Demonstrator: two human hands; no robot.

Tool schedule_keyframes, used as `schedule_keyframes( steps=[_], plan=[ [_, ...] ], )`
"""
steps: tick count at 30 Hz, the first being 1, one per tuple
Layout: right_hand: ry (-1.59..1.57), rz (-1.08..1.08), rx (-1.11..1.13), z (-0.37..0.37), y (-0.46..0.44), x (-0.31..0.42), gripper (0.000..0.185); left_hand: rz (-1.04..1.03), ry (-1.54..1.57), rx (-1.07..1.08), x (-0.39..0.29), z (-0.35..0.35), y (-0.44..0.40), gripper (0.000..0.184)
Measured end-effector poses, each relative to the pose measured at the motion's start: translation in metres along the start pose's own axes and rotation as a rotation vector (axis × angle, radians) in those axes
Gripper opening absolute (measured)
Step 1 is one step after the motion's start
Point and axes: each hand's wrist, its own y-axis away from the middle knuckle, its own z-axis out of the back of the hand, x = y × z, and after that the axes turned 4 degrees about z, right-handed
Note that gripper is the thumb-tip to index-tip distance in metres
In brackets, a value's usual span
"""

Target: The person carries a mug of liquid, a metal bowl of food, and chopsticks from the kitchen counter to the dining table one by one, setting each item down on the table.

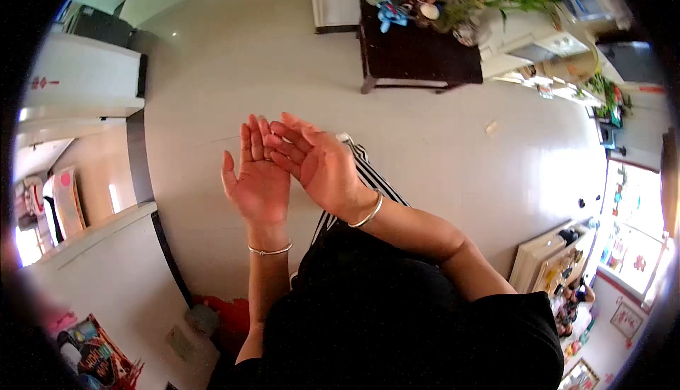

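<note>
Above the pale floor (439, 153) and in front of the wearer's black top (397, 312), the left grip (261, 177) spreads palm up with its thumb held out to the side, nothing in it. Just to its right, the right grip (326, 170) is slightly cupped, its palm also turned toward the camera and no object showing in it. Its fingers slant across those of the left grip; whether they touch or merely overlap in this view I cannot tell.

The things nearest both grips are worn: one silver bracelet (270, 251) circles the wrist behind the left grip, another bracelet (373, 211) the wrist behind the right, and striped cloth (372, 174) shows below and beside the right grip. Ahead and to the right of the grips, well apart from them, a dark wooden tabletop (421, 53) carries a blue ornament (392, 16) and small pots.

As I judge it, the chief risk lies in the crossed fingers: if the grips press together carelessly, fingertips could snag or bump. Raised arms might let a loose bracelet slip toward the elbow. A wide swing forward and right could bring a hand near the ornament, though the gap makes that unlikely.
</note>
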Motion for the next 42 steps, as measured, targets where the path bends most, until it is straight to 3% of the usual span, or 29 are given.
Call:
schedule_keyframes(
  steps=[9,17,20,24,29,38,42],
  plan=[
    [0.024,-0.088,0.116,-0.06,-0.149,0.01,0.044,-0.152,0.082,0.055,-0.069,-0.044,-0.118,0.048],
    [-0.002,-0.241,0.199,-0.158,-0.317,0.034,0.045,-0.275,0.085,0.078,-0.155,-0.115,-0.254,0.051],
    [0.026,-0.28,0.195,-0.187,-0.372,0.028,0.046,-0.307,0.141,0.168,-0.189,-0.123,-0.297,0.051],
    [0.035,-0.321,0.189,-0.216,-0.454,0.011,0.046,-0.354,0.228,0.126,-0.238,-0.131,-0.357,0.051],
    [0.028,-0.31,0.231,-0.25,-0.586,-0.016,0.045,-0.341,0.29,0.195,-0.323,-0.132,-0.463,0.053],
    [0.033,-0.21,0.2,-0.389,-0.804,-0.062,0.048,-0.231,0.22,0.215,-0.515,-0.211,-0.647,0.051],
    [-0.001,-0.184,0.204,-0.434,-0.892,-0.083,0.048,-0.278,0.227,0.174,-0.581,-0.234,-0.719,0.051]
  ],
)
